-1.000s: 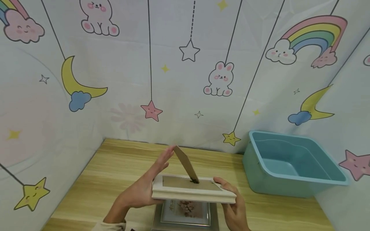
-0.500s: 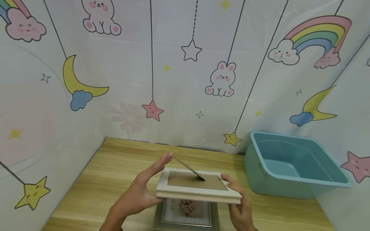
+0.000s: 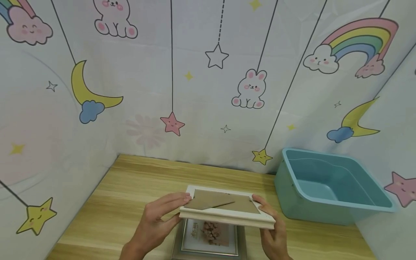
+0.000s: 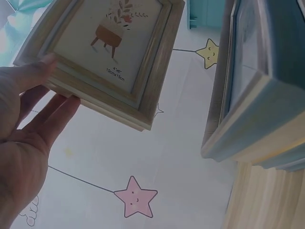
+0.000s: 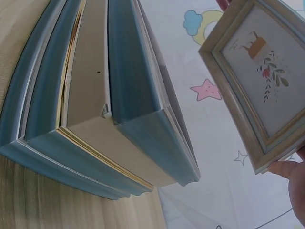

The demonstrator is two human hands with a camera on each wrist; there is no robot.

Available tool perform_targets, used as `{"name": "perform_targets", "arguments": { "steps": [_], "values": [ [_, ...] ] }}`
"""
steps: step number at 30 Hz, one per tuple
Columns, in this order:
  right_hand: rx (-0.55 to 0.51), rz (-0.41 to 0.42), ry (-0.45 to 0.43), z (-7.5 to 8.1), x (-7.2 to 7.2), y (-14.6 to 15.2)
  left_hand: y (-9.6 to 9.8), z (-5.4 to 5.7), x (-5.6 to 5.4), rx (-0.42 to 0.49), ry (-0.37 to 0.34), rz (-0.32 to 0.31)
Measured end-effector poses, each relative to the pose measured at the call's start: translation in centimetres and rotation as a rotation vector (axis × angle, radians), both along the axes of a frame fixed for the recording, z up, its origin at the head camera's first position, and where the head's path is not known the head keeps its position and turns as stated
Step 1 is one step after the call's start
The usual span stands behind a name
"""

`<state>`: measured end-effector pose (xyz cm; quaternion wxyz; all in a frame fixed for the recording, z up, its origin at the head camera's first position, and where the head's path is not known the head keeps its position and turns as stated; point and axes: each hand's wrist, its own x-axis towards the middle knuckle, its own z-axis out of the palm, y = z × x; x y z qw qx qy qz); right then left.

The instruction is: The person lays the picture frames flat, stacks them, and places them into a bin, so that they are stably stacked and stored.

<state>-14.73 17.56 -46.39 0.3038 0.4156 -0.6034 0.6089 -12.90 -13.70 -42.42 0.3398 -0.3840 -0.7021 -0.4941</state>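
Note:
A pale picture frame (image 3: 227, 218) is held above the table, its brown backing upward in the head view. The stand flap (image 3: 209, 199) lies nearly flat against that backing. My left hand (image 3: 152, 222) pinches the left edge, fingers on top and thumb beneath. At the opposite edge, my right hand (image 3: 273, 231) grips the frame. Both wrist views show its front: a potted-plant print (image 4: 112, 36) inside a wood-toned border. Directly below sits a stack of picture frames (image 5: 88, 95), and the top one (image 3: 177, 242) carries a blossom picture.
A light-blue plastic tub (image 3: 325, 202) stands at the right on the wood-grain table (image 3: 130, 180). Behind and beside the table hangs a white backdrop (image 3: 201, 144) printed with stars, rabbits and rainbows. The frame stack holds several blue and cream frames.
The stand flap has swung from raised down to almost flat, with my left hand's fingers coming down onto the frame's left edge. The frame has shifted slightly right.

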Motion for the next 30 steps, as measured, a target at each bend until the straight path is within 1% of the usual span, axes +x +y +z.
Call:
{"name": "perform_targets", "arguments": {
  "steps": [5, 9, 13, 15, 17, 22, 23, 26, 27, 30],
  "values": [
    [0.011, -0.015, 0.015, 0.1, 0.0, 0.0, 0.1, -0.2, 0.1, 0.003, -0.003, 0.009],
    [0.031, -0.016, -0.005, 0.4, 0.0, 0.2, 0.2, -0.2, 0.2, 0.016, -0.003, 0.030],
    [0.054, -0.020, -0.035, 0.7, 0.0, 0.3, 0.4, 0.2, 0.0, 0.034, -0.002, 0.052],
    [0.066, -0.036, -0.039, 0.9, -0.1, 0.4, 0.4, 0.6, -0.2, 0.045, -0.022, 0.046],
    [0.073, -0.048, -0.054, 1.1, -0.1, 0.3, 0.3, 1.0, -0.3, 0.053, -0.063, 0.053],
    [0.044, -0.108, -0.111, 1.4, 0.1, 0.1, -0.1, 2.1, -0.6, 0.065, -0.214, 0.109],
    [0.035, -0.126, -0.114, 1.3, 0.2, 0.0, -0.1, 2.3, -0.6, 0.066, -0.240, 0.113],
    [-0.005, -0.156, -0.092, 1.1, 0.4, -0.3, -0.2, 2.7, -0.7, 0.061, -0.309, 0.121],
    [-0.020, -0.155, -0.079, 1.0, 0.4, -0.5, -0.2, 2.8, -0.7, 0.056, -0.332, 0.133],
    [-0.067, -0.123, -0.031, 0.7, 0.3, -0.9, -0.2, 3.1, -0.7, 0.053, -0.404, 0.167]
  ]
}}
